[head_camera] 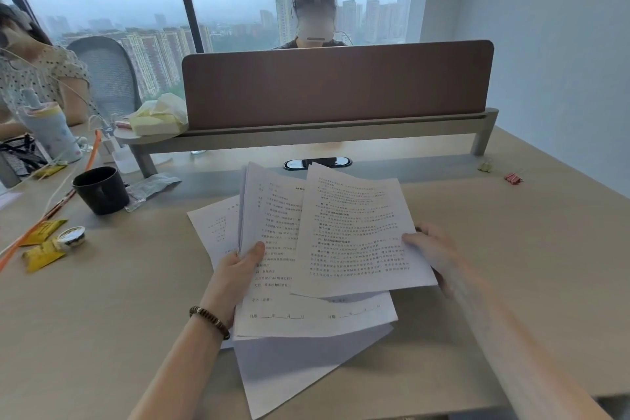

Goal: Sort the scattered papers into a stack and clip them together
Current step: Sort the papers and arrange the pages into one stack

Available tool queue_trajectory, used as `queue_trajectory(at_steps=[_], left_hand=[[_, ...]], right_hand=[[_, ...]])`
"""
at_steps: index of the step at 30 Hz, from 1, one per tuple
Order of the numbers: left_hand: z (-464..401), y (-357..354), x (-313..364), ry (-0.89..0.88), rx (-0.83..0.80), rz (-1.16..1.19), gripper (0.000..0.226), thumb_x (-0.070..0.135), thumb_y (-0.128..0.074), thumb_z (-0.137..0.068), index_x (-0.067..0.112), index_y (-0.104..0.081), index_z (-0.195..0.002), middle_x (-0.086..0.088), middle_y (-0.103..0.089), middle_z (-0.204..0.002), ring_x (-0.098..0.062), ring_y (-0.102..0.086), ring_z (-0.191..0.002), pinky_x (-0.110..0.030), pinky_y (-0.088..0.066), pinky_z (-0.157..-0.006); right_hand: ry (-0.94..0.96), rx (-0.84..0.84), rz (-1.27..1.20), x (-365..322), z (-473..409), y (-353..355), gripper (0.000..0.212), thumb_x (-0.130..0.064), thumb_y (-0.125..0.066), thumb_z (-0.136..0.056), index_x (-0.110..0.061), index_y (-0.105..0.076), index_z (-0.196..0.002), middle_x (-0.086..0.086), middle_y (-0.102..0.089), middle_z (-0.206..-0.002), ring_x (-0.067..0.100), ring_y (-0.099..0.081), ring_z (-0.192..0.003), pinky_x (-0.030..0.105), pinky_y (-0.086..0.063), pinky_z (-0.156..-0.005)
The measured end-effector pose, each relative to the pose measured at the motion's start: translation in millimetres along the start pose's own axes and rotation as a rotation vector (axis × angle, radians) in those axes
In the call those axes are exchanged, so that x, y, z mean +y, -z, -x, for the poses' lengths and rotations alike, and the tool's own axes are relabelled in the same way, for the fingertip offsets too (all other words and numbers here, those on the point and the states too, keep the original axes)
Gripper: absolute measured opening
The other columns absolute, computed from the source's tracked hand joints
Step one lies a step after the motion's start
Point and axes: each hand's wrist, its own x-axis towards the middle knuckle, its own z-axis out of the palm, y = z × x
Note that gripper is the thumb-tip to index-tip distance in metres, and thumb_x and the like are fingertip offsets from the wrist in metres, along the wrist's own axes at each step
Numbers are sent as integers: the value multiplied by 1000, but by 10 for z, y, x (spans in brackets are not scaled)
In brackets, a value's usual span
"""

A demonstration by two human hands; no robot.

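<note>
nearest the camera, a blank sheet [289, 372] juts out under the bundle [272, 242] and hangs past the desk [511, 266] edge; one nudge from a forearm and i'd say it slides off. just beyond it, the left hand [235, 276] grips the bundle on its left edge, thumb pressed on top, the other fingers hidden beneath, so i cannot tell how they sit. the bundle is fanned, not squared, and lifted at the far end; a loose pinch could let the inner pages slip out.

right of the bundle, the right hand [433, 249] holds a single printed page [358, 232] by its right edge, thumb on top, fingers curled behind. the page overlaps the bundle at an angle; laid down like that, the corners won't line up, and a clip would bite crooked.

left of the bundle, another sheet [214, 225] lies flat on the desk, easy to miss. further left, a dark mug [100, 189] stands near the papers; a swinging page could catch it.

far right of the bundle, two clips, one red [513, 178] and one pale [485, 166], sit well apart from both hands: a long reach with the papers loose.
</note>
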Motion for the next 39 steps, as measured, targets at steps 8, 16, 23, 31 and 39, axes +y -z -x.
queue_trajectory(at_steps=[8,16,23,31,39], left_hand=[[-10,-38,3,-2,32,74,23,24,-57,-99,7,-71,-101,-8,-80,-89,-24,-76,-72,-32,-61,-56],[-33,46,-26,-26,67,95,24,26,-58,-98,8,-71,-104,-12,-78,-98,-28,-76,-81,-35,-62,-61],[-29,-4,-52,2,45,140,23,27,-57,-99,10,-72,-104,-10,-79,-98,-26,-76,-81,-36,-62,-66],[13,-85,-10,-35,-22,90,31,39,-62,-93,13,-74,-106,-9,-78,-104,-30,-74,-97,-48,-55,-92],[-15,-96,-40,-63,-145,157,43,38,-74,-80,16,-72,-117,-10,-74,-118,-33,-70,-109,-55,-48,-102]], right_hand=[[53,-75,40,43,21,-38,18,-8,-50,-103,-11,-63,-115,10,-75,-110,26,-74,-92,37,-58,-70],[42,-98,-11,-15,70,133,22,-7,-48,-102,-13,-69,-101,7,-79,-88,20,-76,-70,29,-57,-53],[-29,-112,-23,110,-14,-50,13,-6,-52,-100,-8,-64,-103,16,-76,-104,31,-74,-85,41,-59,-72],[-40,-123,-73,226,-94,-256,30,-19,-63,-98,-11,-60,-126,10,-75,-113,30,-74,-99,44,-60,-82],[-19,-174,-17,143,-53,-382,23,-19,-53,-103,-17,-70,-117,3,-78,-107,23,-73,-100,38,-56,-82]])
